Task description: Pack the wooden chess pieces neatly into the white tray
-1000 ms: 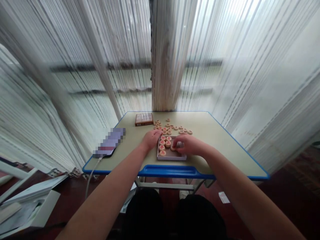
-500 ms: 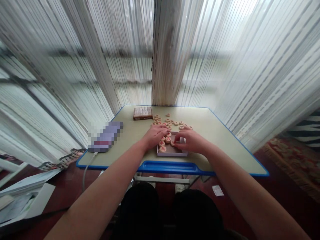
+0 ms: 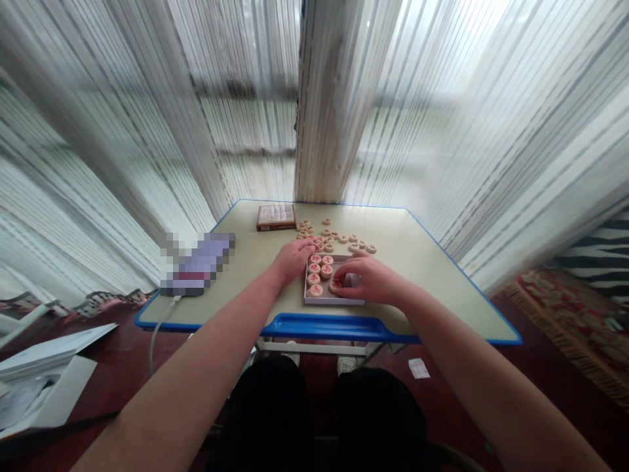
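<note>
A shallow grey tray [image 3: 334, 300] lies near the table's front edge with several round wooden chess pieces [image 3: 318, 267] with red marks set in rows inside it. My right hand [image 3: 369, 278] rests over the tray's right part, fingers curled down onto a piece [image 3: 337, 285] in it. My left hand [image 3: 292, 258] lies at the tray's far left corner, its fingers bent and touching the loose pieces [image 3: 339, 237] scattered beyond the tray. What the left fingers hold, if anything, is hidden.
The beige table has a blue rim [image 3: 324, 326]. A brown box [image 3: 276, 216] sits at the back, a phone [image 3: 196, 265] with a cable at the left edge. Striped curtains [image 3: 324, 98] hang close behind. Papers [image 3: 44, 373] lie on the floor at left.
The view has shifted a little. My left hand has drawn back from the tray's rows toward its far left corner. My right hand has stayed over the tray's right part.
</note>
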Tool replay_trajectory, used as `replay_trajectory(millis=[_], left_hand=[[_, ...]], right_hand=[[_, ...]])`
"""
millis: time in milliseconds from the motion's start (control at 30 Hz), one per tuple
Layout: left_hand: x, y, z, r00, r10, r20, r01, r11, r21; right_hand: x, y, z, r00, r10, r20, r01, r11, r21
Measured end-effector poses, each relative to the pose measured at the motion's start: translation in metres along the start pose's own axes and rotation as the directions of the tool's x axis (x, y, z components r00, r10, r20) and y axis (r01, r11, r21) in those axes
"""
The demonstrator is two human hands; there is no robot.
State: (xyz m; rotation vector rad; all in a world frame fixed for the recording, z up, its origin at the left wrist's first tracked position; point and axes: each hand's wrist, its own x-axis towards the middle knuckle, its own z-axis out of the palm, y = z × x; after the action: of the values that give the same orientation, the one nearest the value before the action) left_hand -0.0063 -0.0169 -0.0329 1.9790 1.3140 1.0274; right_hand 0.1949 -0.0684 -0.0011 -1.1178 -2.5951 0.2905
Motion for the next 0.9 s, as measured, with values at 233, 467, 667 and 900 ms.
replay_trajectory(millis=[233, 467, 667, 900], left_hand=[[0.001, -0.001, 0.000, 1.000, 0.000, 0.020, 0.000, 1.000, 0.006], [0.001, -0.001, 0.000, 1.000, -0.014, 0.003, 0.014, 0.999, 0.037], [0.000, 0.003, 0.000, 1.000, -0.026, 0.011, 0.025, 0.999, 0.047], [0.000, 0.003, 0.000, 1.000, -0.020, 0.016, 0.019, 0.998, 0.060]], right_hand=[[0.003, 0.001, 0.008, 0.993, 0.099, -0.061, -0.099, 0.995, 0.013], [0.002, 0.002, 0.010, 0.988, 0.110, -0.104, -0.115, 0.993, -0.038], [0.002, -0.001, 0.010, 0.994, 0.077, -0.076, -0.077, 0.997, -0.008], [0.004, 0.001, 0.013, 0.996, 0.049, -0.070, -0.049, 0.999, -0.009]])
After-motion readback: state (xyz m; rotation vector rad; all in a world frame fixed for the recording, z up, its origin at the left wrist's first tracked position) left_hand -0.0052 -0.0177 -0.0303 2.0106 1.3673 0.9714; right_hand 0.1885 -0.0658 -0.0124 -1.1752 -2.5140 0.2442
